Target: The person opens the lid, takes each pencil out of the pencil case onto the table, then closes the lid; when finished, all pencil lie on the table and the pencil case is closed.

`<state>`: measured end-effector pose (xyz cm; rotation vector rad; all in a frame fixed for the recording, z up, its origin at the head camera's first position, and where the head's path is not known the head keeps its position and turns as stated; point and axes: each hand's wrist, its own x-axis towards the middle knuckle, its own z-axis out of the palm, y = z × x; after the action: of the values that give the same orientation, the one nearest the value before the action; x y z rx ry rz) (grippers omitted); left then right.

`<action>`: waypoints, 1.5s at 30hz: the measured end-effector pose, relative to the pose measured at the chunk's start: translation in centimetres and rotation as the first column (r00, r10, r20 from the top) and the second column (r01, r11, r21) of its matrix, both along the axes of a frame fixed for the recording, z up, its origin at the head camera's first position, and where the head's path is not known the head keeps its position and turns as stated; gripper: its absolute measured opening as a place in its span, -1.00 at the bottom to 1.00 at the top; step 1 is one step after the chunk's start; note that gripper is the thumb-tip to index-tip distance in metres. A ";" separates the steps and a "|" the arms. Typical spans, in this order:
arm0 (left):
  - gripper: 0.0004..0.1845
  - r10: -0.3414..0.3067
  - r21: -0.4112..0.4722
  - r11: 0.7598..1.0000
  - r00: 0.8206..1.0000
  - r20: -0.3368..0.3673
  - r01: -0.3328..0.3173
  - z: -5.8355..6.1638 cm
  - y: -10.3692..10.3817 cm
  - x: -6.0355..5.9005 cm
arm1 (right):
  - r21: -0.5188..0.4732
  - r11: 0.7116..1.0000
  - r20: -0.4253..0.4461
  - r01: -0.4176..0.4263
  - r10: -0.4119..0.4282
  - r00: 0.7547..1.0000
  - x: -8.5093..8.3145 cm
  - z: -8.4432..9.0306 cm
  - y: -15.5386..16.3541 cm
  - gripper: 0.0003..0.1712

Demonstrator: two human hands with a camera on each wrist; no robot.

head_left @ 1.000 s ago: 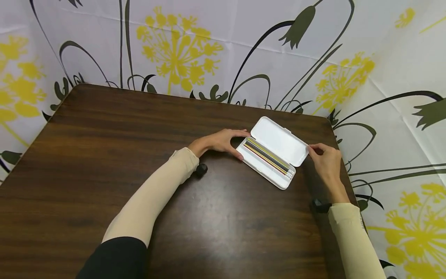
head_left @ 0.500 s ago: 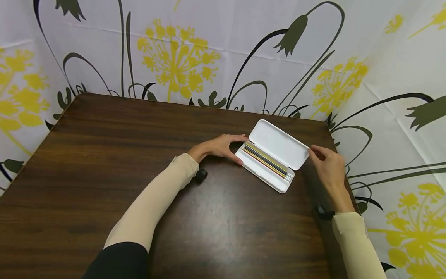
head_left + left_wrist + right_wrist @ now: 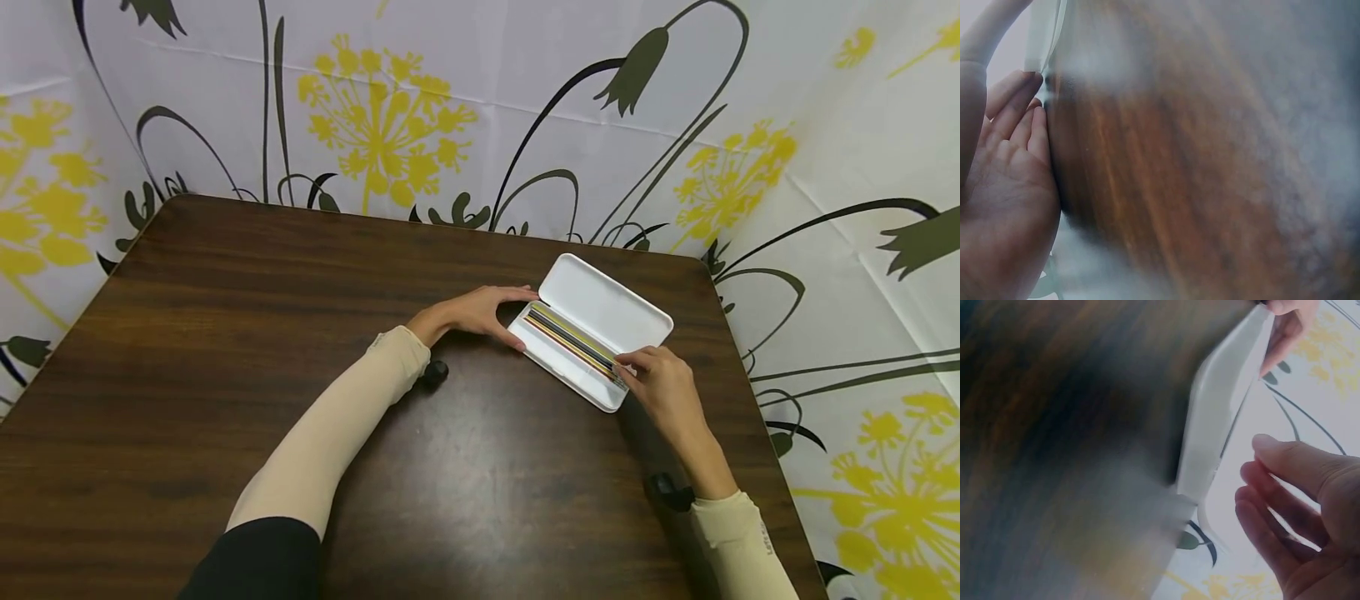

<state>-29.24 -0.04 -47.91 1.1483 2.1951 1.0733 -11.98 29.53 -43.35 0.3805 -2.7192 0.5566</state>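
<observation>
A white pencil case lies on the table with its lid hinged back. Several pencils, with yellow, black and red among them, lie side by side inside. My left hand holds the case's left end, thumb at the near side and fingers at the far side. Over the pencils' right ends is my right hand, thumb and fingertips close together. The right wrist view shows this hand with loosely bent fingers and nothing between them, beside the case wall.
The dark wooden table stretches left and toward me. Behind it and on the right hangs a white cloth printed with yellow flowers and dark stems. The case is near the table's far right corner.
My right hand has let go of the lid's right corner and moved left and nearer, over the pencils' ends. The left hand stays at the case's left end; the lid remains back.
</observation>
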 end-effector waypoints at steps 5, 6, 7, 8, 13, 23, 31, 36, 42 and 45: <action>0.02 0.005 -0.010 1.000 1.000 -0.007 -0.005 0.0 0.1 -0.1 | 0.015 1.000 0.096 0.004 -0.006 0.995 -0.2 -0.4 0.1 -0.81; 0.02 0.003 -0.008 1.000 1.000 -0.008 -0.003 0.0 0.1 -0.1 | 0.016 1.000 0.117 0.003 -0.005 0.993 -0.2 -0.4 0.1 -0.80; 0.02 0.001 -0.006 1.000 1.000 -0.012 -0.001 -0.1 0.1 -0.1 | 0.019 1.000 0.136 0.002 -0.005 0.991 -0.2 -0.4 0.1 -0.80; 0.02 0.000 -0.005 1.000 1.000 -0.014 0.000 -0.1 0.1 -0.1 | 0.021 1.000 0.151 0.001 -0.004 0.989 -0.2 -0.3 0.1 -0.79; 0.02 0.005 -0.007 1.000 1.000 -0.021 -0.005 -0.2 0.1 -0.1 | 0.010 1.000 0.197 -0.001 -0.001 0.980 -0.3 -0.2 0.0 -0.80; 0.02 0.011 0.019 1.000 1.000 -0.006 -0.011 0.1 -0.2 0.0 | 0.049 0.998 0.191 -0.027 0.017 0.981 -0.7 0.0 0.0 -0.83; 0.02 0.010 0.025 1.000 0.999 0.036 -0.010 0.1 -0.3 0.2 | 0.123 0.992 0.140 -0.042 0.024 0.990 -0.4 -0.2 0.0 -0.87; -0.01 0.015 0.012 1.000 0.999 0.029 -0.015 0.1 -0.5 0.4 | 0.096 0.994 0.112 -0.045 0.034 0.993 -0.5 -0.5 0.1 -0.85; -0.01 0.015 -0.004 1.000 1.000 0.015 -0.015 0.0 -0.4 0.2 | 0.049 0.999 0.080 -0.023 0.019 0.997 -0.5 -1.0 0.3 -0.83; -0.01 0.008 -0.011 1.000 1.000 -0.001 -0.008 0.0 -0.3 0.2 | 0.046 0.999 0.047 -0.025 0.023 0.999 -0.3 -0.8 0.5 -0.84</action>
<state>-29.02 -0.36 -47.88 1.1367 2.2057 1.0629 -12.27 30.01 -44.15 0.4172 -2.7796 0.5148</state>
